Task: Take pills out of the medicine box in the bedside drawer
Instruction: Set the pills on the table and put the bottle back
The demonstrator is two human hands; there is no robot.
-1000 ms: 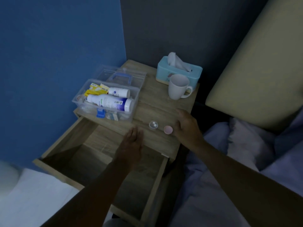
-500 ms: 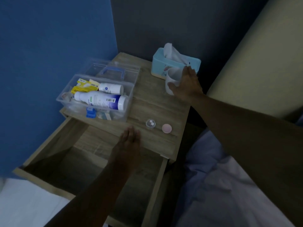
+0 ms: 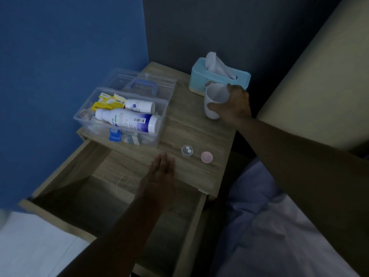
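Note:
The clear medicine box [image 3: 161,108] stands open on the bedside table [image 3: 189,124], holding white bottles and yellow packets. Its lid with a blue handle lies behind it. A small clear cap [image 3: 187,150] with two white pills sits near the table's front edge, a pink lid [image 3: 206,157] beside it. My right hand [image 3: 233,105] is closed around a white mug [image 3: 214,98] at the back right. My left hand [image 3: 159,174] lies flat, fingers together, at the table's front edge above the open drawer [image 3: 95,196].
A light blue tissue box [image 3: 199,80] stands behind the mug. A blue wall is on the left, a beige headboard on the right. Bedding lies at the lower right and lower left. The drawer sticks out toward me.
My right hand left the spot beside the pink lid, reached back to the mug and closed around it. My left hand stayed at the table's front edge.

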